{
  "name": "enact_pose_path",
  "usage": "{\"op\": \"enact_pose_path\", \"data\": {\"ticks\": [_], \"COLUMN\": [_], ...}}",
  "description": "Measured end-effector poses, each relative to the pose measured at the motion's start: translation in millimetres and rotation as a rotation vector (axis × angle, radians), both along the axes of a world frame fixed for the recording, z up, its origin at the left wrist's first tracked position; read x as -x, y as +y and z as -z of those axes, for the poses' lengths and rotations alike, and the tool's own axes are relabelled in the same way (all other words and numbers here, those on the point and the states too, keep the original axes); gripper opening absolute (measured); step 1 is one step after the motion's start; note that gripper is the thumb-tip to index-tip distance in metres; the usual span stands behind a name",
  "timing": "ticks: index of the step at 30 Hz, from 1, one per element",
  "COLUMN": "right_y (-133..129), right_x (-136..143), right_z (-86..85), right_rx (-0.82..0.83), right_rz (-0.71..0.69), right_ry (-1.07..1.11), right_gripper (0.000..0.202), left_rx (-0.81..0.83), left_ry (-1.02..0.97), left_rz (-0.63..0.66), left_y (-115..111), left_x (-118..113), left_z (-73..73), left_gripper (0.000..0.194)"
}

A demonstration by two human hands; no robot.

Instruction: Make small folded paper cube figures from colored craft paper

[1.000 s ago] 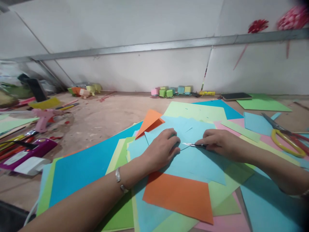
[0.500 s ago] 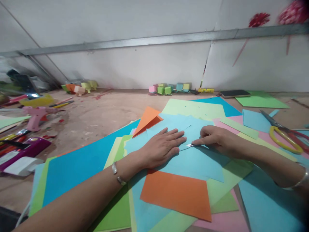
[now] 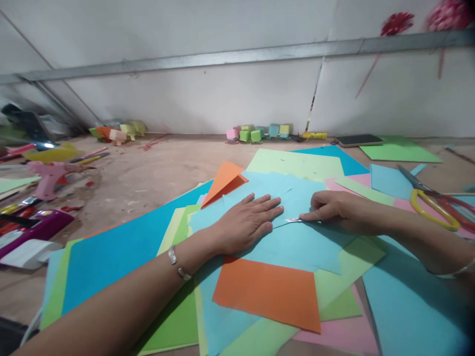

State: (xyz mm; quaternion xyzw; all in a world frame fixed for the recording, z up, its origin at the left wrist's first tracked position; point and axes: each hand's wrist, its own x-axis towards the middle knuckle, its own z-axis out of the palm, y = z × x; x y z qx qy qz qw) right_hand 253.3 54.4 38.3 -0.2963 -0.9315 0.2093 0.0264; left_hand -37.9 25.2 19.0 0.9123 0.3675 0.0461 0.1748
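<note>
My left hand lies flat with its fingers spread on a light blue sheet. In my right hand is a small silver blade, its tip against a slit in the same sheet, just right of the left fingertips. The index finger is stretched along the blade and the other fingers are curled in. An orange rectangle of paper lies below the hands, and a folded orange piece sits beyond my left hand.
Scissors with yellow and red handles lie at the right. A phone and small paper cubes rest near the wall. At the left are a pink glue gun and a white block.
The blade has shifted slightly relative to the left fingers and shows more of its length. The whole view has moved a little; my left hand keeps its place on the sheet.
</note>
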Motion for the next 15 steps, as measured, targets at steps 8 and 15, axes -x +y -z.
{"op": "enact_pose_path", "data": {"ticks": [8, 15], "right_y": [2, -5], "right_x": [0, 1], "right_z": [2.9, -10.1], "right_rx": [-0.018, -0.009], "right_rz": [-0.057, -0.051], "right_ry": [0.031, -0.084], "right_gripper": [0.056, 0.046], "left_rx": [-0.070, -0.072], "left_ry": [0.150, 0.153], "left_rz": [0.019, 0.031], "left_y": [-1, -2], "left_x": [-2, -3], "left_z": [-3.4, -3.4], "left_gripper": [0.050, 0.049]}}
